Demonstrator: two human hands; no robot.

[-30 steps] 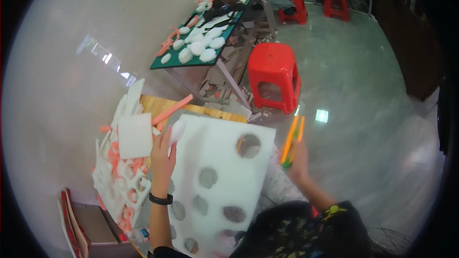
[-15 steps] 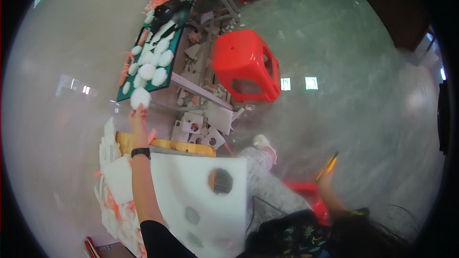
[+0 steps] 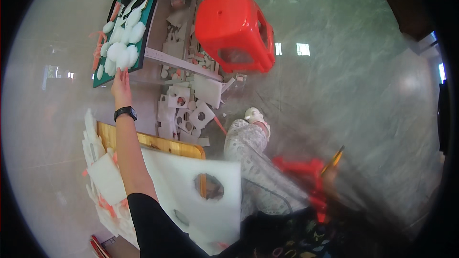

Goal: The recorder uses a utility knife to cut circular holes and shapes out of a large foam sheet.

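White foam disc (image 3: 123, 59), 10 o'clock, against other discs (image 3: 136, 33) on green surface (image 3: 106, 77); half-second ago at near edge, so carry now reaches them. Left hand (image 3: 122, 85) touches it; whether grip clamps, cannot tell. Right hand (image 3: 329, 177), 4 o'clock, blurred, grip closed round yellow cutter (image 3: 333, 160). Holed foam sheet (image 3: 177, 177), 7 o'clock.

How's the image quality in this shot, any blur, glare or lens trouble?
Head view: the right hand and its slim yellow cutter with a dark tip look blurred, the left hand sharper; head view: window-like glare on the glossy grey-green floor; head view: rounded white foam discs look bright, with little surface detail; head view: black fisheye corners.
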